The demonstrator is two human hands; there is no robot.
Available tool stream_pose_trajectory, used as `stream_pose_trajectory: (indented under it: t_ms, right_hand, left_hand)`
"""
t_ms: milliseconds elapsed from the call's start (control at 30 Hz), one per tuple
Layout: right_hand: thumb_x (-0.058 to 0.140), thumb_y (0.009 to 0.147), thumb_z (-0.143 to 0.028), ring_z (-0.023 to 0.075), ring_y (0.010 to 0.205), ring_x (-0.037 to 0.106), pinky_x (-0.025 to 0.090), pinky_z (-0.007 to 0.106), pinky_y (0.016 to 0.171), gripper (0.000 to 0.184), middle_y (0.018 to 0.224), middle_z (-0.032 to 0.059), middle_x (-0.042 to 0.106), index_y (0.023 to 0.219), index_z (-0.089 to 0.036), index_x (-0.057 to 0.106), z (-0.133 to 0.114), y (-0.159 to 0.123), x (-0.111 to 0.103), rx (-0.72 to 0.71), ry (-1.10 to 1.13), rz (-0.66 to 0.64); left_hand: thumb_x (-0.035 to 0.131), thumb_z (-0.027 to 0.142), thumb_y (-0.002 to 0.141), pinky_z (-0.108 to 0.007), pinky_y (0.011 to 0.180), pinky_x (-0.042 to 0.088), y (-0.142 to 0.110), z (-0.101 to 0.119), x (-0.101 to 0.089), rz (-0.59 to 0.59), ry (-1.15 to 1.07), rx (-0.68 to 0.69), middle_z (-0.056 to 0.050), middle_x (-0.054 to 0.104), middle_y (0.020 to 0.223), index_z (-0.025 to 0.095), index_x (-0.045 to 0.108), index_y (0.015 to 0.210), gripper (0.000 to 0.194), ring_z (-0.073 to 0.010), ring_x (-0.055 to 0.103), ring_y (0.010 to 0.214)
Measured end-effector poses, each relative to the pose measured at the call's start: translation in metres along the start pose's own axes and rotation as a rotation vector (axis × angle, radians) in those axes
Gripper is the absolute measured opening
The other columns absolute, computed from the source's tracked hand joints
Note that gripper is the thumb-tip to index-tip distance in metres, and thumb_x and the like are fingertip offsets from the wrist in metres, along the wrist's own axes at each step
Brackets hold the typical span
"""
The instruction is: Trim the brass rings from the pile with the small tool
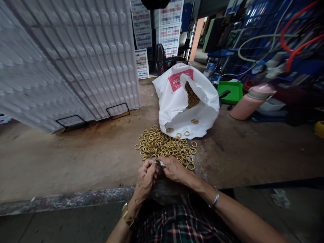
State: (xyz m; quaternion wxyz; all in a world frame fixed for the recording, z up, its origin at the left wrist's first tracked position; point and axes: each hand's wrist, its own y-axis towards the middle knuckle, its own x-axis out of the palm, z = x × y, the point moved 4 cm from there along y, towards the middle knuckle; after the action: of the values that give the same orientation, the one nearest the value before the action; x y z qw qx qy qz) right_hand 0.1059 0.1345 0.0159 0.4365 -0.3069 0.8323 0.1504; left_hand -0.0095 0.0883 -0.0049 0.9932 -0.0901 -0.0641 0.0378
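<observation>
Brass-coloured rings (pixel 162 143) lie heaped on a bench (pixel 101 158), just beyond two bare hands and spilling from the mouth of a torn white bag (pixel 172 104). The left hand (pixel 145 175) has its fingers curled together at the heap's near side; whether they pinch a ring is too small to tell. The right hand (pixel 174 168) has its fingers clamped on a small pale-and-dark piece (pixel 161 163), its tip meeting the left fingertips. Should that piece slip, it could jab those fingertips, so close do the hands work. A wrist brushing the heap could send rings rolling over the bench's near edge, and a nudge to the slumped bag (more rings show inside) could loose others. To the left stand ribbed white panels (pixel 101 50); to the right, a green bin (pixel 234 91) and a pink bottle (pixel 246 106); at the far side, stacked crates (pixel 170 30).
</observation>
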Motion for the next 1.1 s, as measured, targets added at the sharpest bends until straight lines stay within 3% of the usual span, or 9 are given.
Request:
stream_pose_trajectory:
  t_ms: [333,467,567,667,767,933,1033,1100]
  right_hand:
    - [0.043,0.07,-0.006,0.0136,0.067,0.054,0.03,0.022,0.058,0.025,0.075,0.005,0.063,0.087,-0.016,0.058,-0.007,-0.001,-0.003,0.02,-0.052,-0.054]
    - [0.043,0.074,-0.011,0.0124,0.063,0.052,0.027,0.022,0.054,0.019,0.073,0.004,0.062,0.086,-0.017,0.057,-0.004,0.0,-0.002,0.032,-0.107,-0.067]
    - [0.043,0.071,-0.008,0.0123,0.06,0.05,0.025,0.023,0.053,0.018,0.072,0.0049,0.061,0.081,-0.015,0.056,0.005,0.0,-0.005,0.096,-0.197,-0.063]
    - [0.043,0.067,-0.007,0.0126,0.057,0.048,0.025,0.023,0.053,0.02,0.067,0.0033,0.059,0.08,-0.016,0.055,0.013,-0.004,-0.009,0.107,-0.213,0.012]
    - [0.041,0.071,-0.01,0.0133,0.06,0.05,0.031,0.022,0.057,0.018,0.066,0.002,0.058,0.08,-0.018,0.055,0.022,-0.016,-0.015,0.072,-0.148,0.181]
    - [0.042,0.077,-0.018,0.0161,0.069,0.056,0.039,0.024,0.065,0.019,0.077,0.0049,0.064,0.086,-0.019,0.058,0.061,-0.057,-0.019,0.198,-0.029,0.477]
    - [0.042,0.078,-0.023,0.0178,0.069,0.059,0.041,0.026,0.065,0.02,0.078,0.0066,0.065,0.088,-0.018,0.059,0.084,-0.084,-0.017,0.295,-0.034,0.616]
    - [0.042,0.078,-0.024,0.0178,0.067,0.059,0.042,0.026,0.064,0.022,0.077,0.0069,0.066,0.089,-0.017,0.06,0.091,-0.094,-0.014,0.304,-0.06,0.648]
  left_hand:
    - [0.051,0.049,0.078,-0.015,0.039,0.027,-0.002,0.002,0.0,0.001,0.055,0.011,0.006,0.046,0.052,0.017,0.046,0.069,0.034,-0.0046,0.035,0.041]
    - [0.052,0.051,0.077,-0.016,0.038,0.025,-0.018,0.015,0.003,-0.039,0.013,-0.013,0.006,0.045,0.052,0.017,0.045,0.067,0.036,-0.0042,0.034,0.04]
    - [0.051,0.047,0.08,-0.016,0.042,0.03,-0.043,0.041,0.013,-0.173,0.029,-0.021,0.003,0.05,0.059,0.016,0.049,0.071,0.032,-0.0047,0.039,0.046]
    - [0.053,0.047,0.079,-0.016,0.043,0.031,-0.069,0.054,0.025,-0.425,-0.02,-0.12,0.002,0.052,0.058,0.016,0.051,0.074,0.032,-0.0049,0.04,0.045]
    - [0.055,0.047,0.078,-0.014,0.036,0.024,-0.084,0.033,0.016,-0.434,-0.086,-0.351,0.002,0.053,0.061,0.016,0.049,0.075,0.031,-0.0037,0.038,0.041]
    - [0.06,0.043,0.074,-0.013,0.033,0.019,-0.11,-0.043,-0.028,-0.26,-0.233,-0.623,0.001,0.054,0.06,0.014,0.052,0.07,0.03,-0.0024,0.033,0.038]
    - [0.064,0.041,0.07,-0.013,0.037,0.027,-0.121,-0.082,-0.049,-0.08,-0.243,-0.704,-0.003,0.06,0.071,0.015,0.051,0.07,0.029,-0.0052,0.044,0.047]
    - [0.06,0.043,0.071,-0.015,0.038,0.032,-0.116,-0.102,-0.052,-0.028,-0.069,-0.676,-0.005,0.061,0.072,0.015,0.052,0.071,0.029,-0.007,0.047,0.048]
